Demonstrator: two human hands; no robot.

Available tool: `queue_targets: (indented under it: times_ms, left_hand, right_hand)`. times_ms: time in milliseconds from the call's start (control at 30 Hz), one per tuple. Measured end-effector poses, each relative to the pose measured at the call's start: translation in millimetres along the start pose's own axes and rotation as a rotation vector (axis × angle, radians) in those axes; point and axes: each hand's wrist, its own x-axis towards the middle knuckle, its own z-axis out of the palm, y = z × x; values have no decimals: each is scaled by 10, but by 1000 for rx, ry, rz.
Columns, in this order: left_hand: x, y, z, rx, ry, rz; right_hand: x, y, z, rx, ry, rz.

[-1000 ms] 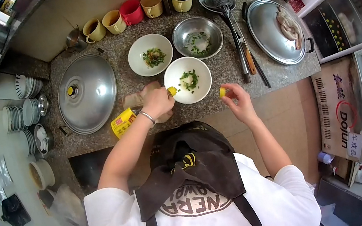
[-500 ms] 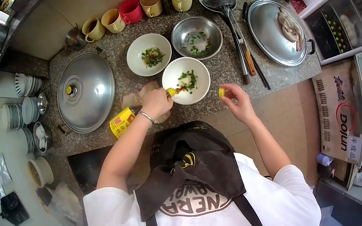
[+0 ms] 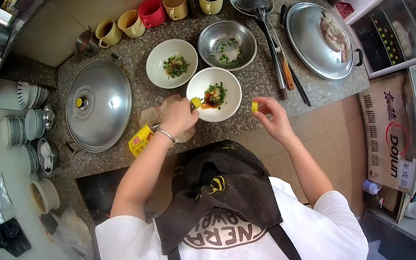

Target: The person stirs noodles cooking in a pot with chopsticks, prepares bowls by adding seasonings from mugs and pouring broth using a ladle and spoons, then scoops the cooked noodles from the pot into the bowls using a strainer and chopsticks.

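My left hand (image 3: 177, 117) is wrapped round a bottle with a yellow label (image 3: 141, 140), tilted so that its yellow neck points over the rim of the near white bowl (image 3: 236, 92). Brown liquid (image 3: 208, 100) lies beside chopped greens and a pale paste in that bowl. Between the fingertips of my right hand (image 3: 271, 115) is a small yellow cap (image 3: 255, 106), just right of the bowl. Behind stand another white bowl (image 3: 155, 61) with greens and brown seasoning, and a steel bowl (image 3: 244, 33) with greens. A folded cloth (image 3: 149, 115) lies partly under my left hand.
A large domed lid (image 3: 106, 111) lies on the left, and another (image 3: 309, 41) with a rag (image 3: 334, 34) on the right. Several cups, including a red one (image 3: 151, 13), line the back wall. Strainer (image 3: 252, 1) and long-handled tools lie right of the bowls. Stacked plates (image 3: 15, 131) stand far left.
Brown liquid has run from the bottle into the near bowl and spread beside the greens. Both hands keep their grips and have barely moved.
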Motion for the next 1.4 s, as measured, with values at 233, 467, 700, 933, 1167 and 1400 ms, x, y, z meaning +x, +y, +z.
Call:
queue_targets:
  times_ms: [233, 467, 700, 933, 1167, 1400]
  left_hand:
    - [127, 197, -371, -67, 65, -5]
    - [551, 429, -645, -37, 121, 48]
    - [1037, 596, -664, 124, 81, 43]
    - [1300, 708, -647, 266, 18, 52]
    - [1411, 779, -614, 329, -10, 71]
    - [1449, 788, -611, 319, -33, 70]
  right_hand:
    - [29, 13, -28, 0, 4, 22]
    - [19, 18, -106, 10, 56, 27]
    - [-129, 119, -226, -19, 129, 53]
    - [-273, 134, -343, 3, 208, 99]
    - [-318, 204, -405, 14, 229, 127]
    - [-304, 239, -396, 3, 242, 119]
